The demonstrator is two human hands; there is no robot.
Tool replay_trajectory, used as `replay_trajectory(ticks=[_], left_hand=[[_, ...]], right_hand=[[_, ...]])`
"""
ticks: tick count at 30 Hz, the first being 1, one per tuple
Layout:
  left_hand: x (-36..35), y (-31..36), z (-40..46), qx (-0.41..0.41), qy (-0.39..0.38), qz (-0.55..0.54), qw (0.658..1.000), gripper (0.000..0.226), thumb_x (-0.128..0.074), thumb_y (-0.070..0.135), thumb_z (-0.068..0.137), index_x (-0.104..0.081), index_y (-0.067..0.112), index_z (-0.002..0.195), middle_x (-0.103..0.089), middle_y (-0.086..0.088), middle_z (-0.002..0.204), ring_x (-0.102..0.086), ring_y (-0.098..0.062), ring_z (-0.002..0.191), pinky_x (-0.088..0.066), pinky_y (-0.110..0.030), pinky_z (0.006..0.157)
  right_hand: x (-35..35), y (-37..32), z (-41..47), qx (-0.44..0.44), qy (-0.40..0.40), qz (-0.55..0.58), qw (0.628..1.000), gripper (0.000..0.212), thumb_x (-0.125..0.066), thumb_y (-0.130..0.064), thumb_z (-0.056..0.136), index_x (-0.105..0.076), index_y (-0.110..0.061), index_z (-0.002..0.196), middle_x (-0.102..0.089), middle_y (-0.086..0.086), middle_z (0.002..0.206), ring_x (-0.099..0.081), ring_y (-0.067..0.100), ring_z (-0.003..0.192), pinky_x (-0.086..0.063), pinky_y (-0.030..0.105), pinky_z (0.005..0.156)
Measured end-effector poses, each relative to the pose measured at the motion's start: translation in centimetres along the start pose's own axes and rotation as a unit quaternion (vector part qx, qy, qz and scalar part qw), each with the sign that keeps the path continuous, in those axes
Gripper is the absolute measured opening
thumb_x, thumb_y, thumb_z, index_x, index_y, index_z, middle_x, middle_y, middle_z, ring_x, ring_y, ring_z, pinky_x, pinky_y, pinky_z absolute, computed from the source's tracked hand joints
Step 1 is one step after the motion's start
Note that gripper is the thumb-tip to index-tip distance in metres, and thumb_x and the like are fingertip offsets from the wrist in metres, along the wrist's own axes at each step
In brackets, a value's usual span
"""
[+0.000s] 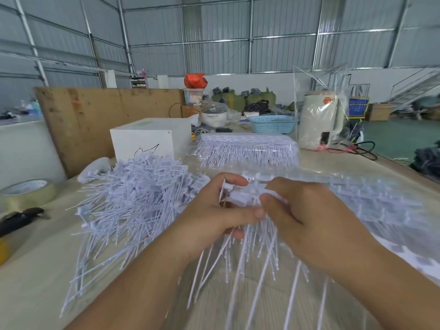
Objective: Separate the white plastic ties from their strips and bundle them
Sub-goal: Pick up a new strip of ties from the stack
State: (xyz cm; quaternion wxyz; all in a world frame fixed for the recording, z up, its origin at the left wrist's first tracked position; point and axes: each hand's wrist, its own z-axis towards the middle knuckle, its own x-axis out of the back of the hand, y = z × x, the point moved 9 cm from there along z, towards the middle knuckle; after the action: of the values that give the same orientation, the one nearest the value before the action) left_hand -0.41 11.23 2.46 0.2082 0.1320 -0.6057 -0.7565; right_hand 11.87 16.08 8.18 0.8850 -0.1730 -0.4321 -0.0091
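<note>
Both hands meet over the middle of the table on one strip of white plastic ties [247, 236]. My left hand [214, 217] grips its head end, thumb across the front. My right hand [307, 217] pinches the same strip just to the right. The ties' thin tails fan down toward me below the hands. A big loose pile of white ties [133, 194] lies to the left. More strips of ties in clear plastic [357, 198] spread out to the right, blurred.
A wrapped stack of tie strips [247, 148] sits behind the hands, beside a white box [147, 136]. A tape roll [26, 194] and a black tool [21, 219] lie at the left. A blue basket [271, 125] and a bagged white kettle [319, 122] stand at the back.
</note>
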Motion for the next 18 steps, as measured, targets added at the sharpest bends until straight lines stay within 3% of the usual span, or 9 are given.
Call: replay_trajectory(ticks=[4, 7, 10, 12, 14, 18], left_hand=[[2.0, 1.2, 0.1, -0.009, 0.033, -0.057, 0.998, 0.014, -0.076, 0.015, 0.073, -0.072, 0.028, 0.071, -0.068, -0.002, 0.075, -0.065, -0.016, 0.064, -0.052, -0.028, 0.051], [2.8, 1.5, 0.2, -0.02, 0.06, -0.052, 0.997, 0.03, -0.058, 0.007, 0.091, -0.073, 0.023, 0.07, -0.069, -0.002, 0.071, -0.063, -0.015, 0.055, -0.051, -0.026, 0.047], [1.5, 1.5, 0.1, -0.026, 0.043, -0.037, 0.998, 0.013, -0.058, 0.017, 0.09, -0.07, 0.016, 0.089, -0.068, -0.003, 0.069, -0.062, -0.017, 0.053, -0.05, -0.024, 0.047], [0.6, 1.4, 0.1, -0.027, 0.017, -0.03, 0.999, 0.021, -0.06, 0.026, 0.082, -0.068, 0.013, 0.096, -0.069, -0.004, 0.07, -0.062, -0.019, 0.054, -0.05, -0.025, 0.048], [0.5, 1.6, 0.0, -0.027, 0.0, -0.028, 0.999, 0.029, -0.061, 0.032, 0.078, -0.068, 0.012, 0.098, -0.07, -0.005, 0.071, -0.063, -0.019, 0.056, -0.051, -0.026, 0.05], [0.5, 2.0, -0.3, -0.013, -0.048, -0.041, 0.998, 0.023, -0.062, 0.037, 0.083, -0.069, 0.017, 0.09, -0.07, -0.007, 0.076, -0.065, -0.023, 0.058, -0.053, -0.03, 0.054]], right_hand=[[-0.1, 1.6, 0.2, -0.019, -0.018, -0.062, 0.998, 0.014, -0.041, -0.028, 0.092, -0.051, -0.023, 0.085, -0.052, -0.004, 0.063, -0.054, 0.024, 0.063, -0.044, 0.036, 0.059], [-0.8, 1.7, 0.1, -0.025, -0.045, -0.014, 0.999, 0.015, -0.043, -0.024, 0.092, -0.054, -0.021, 0.082, -0.052, -0.003, 0.063, -0.052, 0.018, 0.059, -0.043, 0.037, 0.057], [-1.0, 0.8, 0.0, -0.004, -0.038, 0.033, 0.999, 0.032, -0.037, -0.041, 0.094, -0.049, -0.019, 0.073, -0.046, -0.003, 0.056, -0.045, 0.013, 0.052, -0.037, 0.036, 0.053], [-0.8, 0.7, 0.0, 0.001, -0.024, 0.037, 0.999, 0.038, -0.036, -0.051, 0.091, -0.053, -0.021, 0.075, -0.044, -0.006, 0.053, -0.044, 0.011, 0.052, -0.034, 0.032, 0.051], [-0.6, 1.0, 0.2, 0.0, -0.014, 0.014, 1.0, 0.037, -0.04, -0.051, 0.094, -0.053, -0.022, 0.074, -0.042, -0.007, 0.053, -0.043, 0.01, 0.051, -0.034, 0.031, 0.051], [-1.0, 1.7, 0.5, -0.012, -0.027, -0.035, 0.999, 0.036, -0.047, -0.046, 0.094, -0.041, -0.025, 0.065, -0.044, -0.006, 0.059, -0.046, 0.01, 0.056, -0.037, 0.033, 0.055]])
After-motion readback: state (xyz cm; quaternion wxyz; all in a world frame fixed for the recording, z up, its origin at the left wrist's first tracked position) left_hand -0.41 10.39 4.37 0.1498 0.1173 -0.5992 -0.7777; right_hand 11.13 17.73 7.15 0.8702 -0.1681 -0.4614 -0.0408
